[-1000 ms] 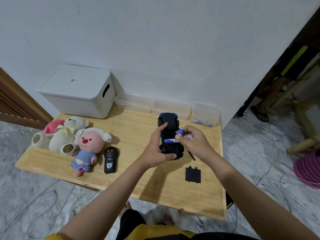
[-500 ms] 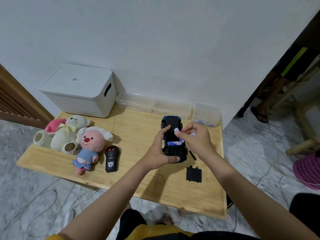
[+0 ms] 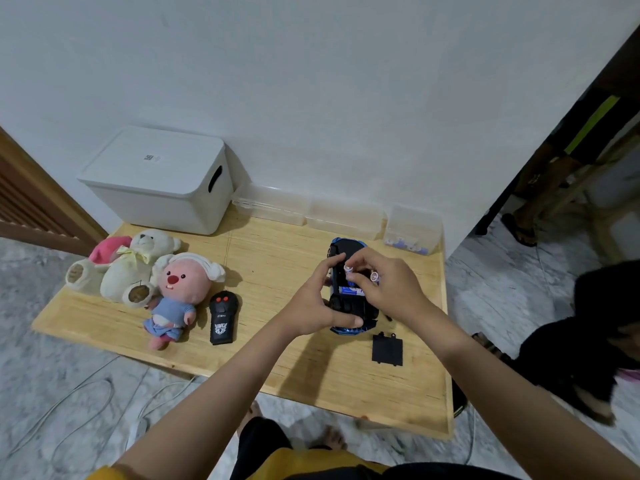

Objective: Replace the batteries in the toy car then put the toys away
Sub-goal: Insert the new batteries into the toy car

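A black and blue toy car lies upside down on the low wooden table, its battery bay uncovered with a blue-and-white battery inside. My left hand grips the car's left side. My right hand is over the bay and pinches a battery at its fingertips; a second battery shows between its fingers. The black battery cover lies on the table to the right of the car. A black remote control lies left of my hands.
A pink plush doll and a cream teddy bear lie at the table's left. A white lidded storage box stands at the back left. Clear plastic containers line the wall; the right one holds batteries. Another person sits at right.
The car shifted slightly right and back with my hands. My right hand has lifted a battery end up over the bay and turned, showing two battery ends.
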A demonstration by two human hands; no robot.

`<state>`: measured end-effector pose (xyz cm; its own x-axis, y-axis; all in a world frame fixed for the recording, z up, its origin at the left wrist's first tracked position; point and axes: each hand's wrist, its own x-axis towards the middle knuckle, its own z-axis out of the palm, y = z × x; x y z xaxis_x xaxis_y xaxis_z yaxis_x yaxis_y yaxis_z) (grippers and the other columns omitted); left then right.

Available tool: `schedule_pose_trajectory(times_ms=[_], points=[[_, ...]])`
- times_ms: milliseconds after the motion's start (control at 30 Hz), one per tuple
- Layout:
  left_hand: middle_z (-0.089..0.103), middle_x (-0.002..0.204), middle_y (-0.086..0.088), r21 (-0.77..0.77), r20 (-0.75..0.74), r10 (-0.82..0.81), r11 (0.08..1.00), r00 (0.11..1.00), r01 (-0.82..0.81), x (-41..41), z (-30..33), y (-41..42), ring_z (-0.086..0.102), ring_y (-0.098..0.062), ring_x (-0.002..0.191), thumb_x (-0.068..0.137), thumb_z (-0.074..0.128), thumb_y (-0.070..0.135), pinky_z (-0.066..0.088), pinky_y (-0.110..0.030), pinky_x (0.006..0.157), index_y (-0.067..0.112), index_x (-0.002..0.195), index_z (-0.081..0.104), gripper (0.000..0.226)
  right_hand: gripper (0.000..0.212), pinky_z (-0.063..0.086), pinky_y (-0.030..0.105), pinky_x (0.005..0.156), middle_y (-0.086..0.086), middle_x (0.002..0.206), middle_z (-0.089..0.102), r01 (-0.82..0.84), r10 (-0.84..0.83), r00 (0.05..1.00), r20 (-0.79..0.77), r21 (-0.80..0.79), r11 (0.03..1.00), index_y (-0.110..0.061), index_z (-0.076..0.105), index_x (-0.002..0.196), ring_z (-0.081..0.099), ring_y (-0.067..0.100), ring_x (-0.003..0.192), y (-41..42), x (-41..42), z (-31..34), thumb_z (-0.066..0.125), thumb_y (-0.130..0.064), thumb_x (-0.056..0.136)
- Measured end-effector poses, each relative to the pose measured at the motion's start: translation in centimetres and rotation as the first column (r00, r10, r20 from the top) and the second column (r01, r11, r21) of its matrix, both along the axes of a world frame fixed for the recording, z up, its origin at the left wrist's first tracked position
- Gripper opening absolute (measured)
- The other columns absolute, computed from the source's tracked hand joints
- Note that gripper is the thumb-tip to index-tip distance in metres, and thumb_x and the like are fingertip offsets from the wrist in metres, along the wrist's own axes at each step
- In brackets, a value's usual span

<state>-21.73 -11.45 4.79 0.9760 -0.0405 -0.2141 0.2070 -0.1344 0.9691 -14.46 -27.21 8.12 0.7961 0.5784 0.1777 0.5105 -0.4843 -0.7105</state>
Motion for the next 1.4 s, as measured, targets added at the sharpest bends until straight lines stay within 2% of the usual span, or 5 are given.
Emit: schedule_pose_trajectory(times_ms=[700, 833, 967, 1100, 1400], points=[[0.045, 0.122, 0.002, 0.018, 0.098, 0.091, 0.995, 0.991, -0.094, 0.1, 1.4, 0.7, 0.071, -0.017, 0.075, 0.064, 0.084, 0.001, 0.060, -0.034, 0.070, 0.039, 0.136, 0.036, 0.095, 0.004, 0.048, 0.037, 0.063, -0.003, 0.081, 0.064, -0.081, 0.098, 0.992, 0.076, -0.200, 0.977, -0.021, 0.075, 0.081, 0.059, 0.017, 0.077, 2.0, 1.9, 1.5, 0.073, -0.019, 0.078], [0.044, 0.127, -0.006, 0.012, 0.111, 0.101, 0.995, 0.989, -0.103, 0.1, 0.9, 0.6, 0.065, -0.013, 0.099, 0.063, 0.085, 0.004, 0.059, -0.030, 0.074, 0.041, 0.136, 0.034, 0.096, 0.006, 0.046, 0.021, 0.064, -0.004, 0.082, 0.057, 0.063, -0.066, 0.985, -0.159, -0.024, 0.998, -0.019, 0.064, 0.082, 0.056, 0.010, 0.076, 1.7, 1.9, 2.1, 0.069, -0.022, 0.082], [0.048, 0.125, -0.005, -0.007, 0.115, 0.117, 0.993, 0.986, -0.117, -0.2, 0.2, 0.1, 0.055, -0.013, 0.115, 0.064, 0.084, 0.003, 0.055, -0.020, 0.071, 0.039, 0.135, 0.035, 0.094, 0.037, 0.050, 0.024, 0.062, 0.005, 0.089, 0.055, 0.262, 0.007, 0.730, -0.684, 0.288, 0.921, -0.014, 0.059, 0.094, 0.054, 0.012, 0.069, 1.1, 1.9, 2.5, 0.036, 0.014, 0.089], [0.049, 0.123, -0.001, -0.012, 0.114, 0.119, 0.993, 0.986, -0.119, -0.4, -0.3, -0.3, 0.057, 0.001, 0.106, 0.064, 0.084, 0.001, 0.055, -0.020, 0.072, 0.036, 0.136, 0.035, 0.094, 0.024, 0.057, 0.026, 0.072, 0.012, 0.104, 0.062, 0.272, 0.131, 0.687, -0.715, 0.421, 0.865, -0.011, 0.058, 0.105, 0.070, 0.016, 0.087, -0.1, 1.3, 2.2, 0.047, 0.007, 0.093], [0.050, 0.124, 0.007, -0.036, 0.170, 0.225, 0.974, 0.960, -0.222, 0.2, -0.4, -1.6, 0.051, -0.009, 0.118, 0.063, 0.085, 0.002, 0.052, -0.017, 0.072, 0.039, 0.134, 0.035, 0.095, 0.025, 0.058, 0.044, 0.078, 0.006, 0.082, 0.071, 0.658, -0.374, 0.690, -0.620, 0.321, 0.681, -0.020, 0.067, 0.078, 0.070, 0.021, 0.080, 0.5, 0.8, -0.3, 0.087, -0.019, 0.063]])
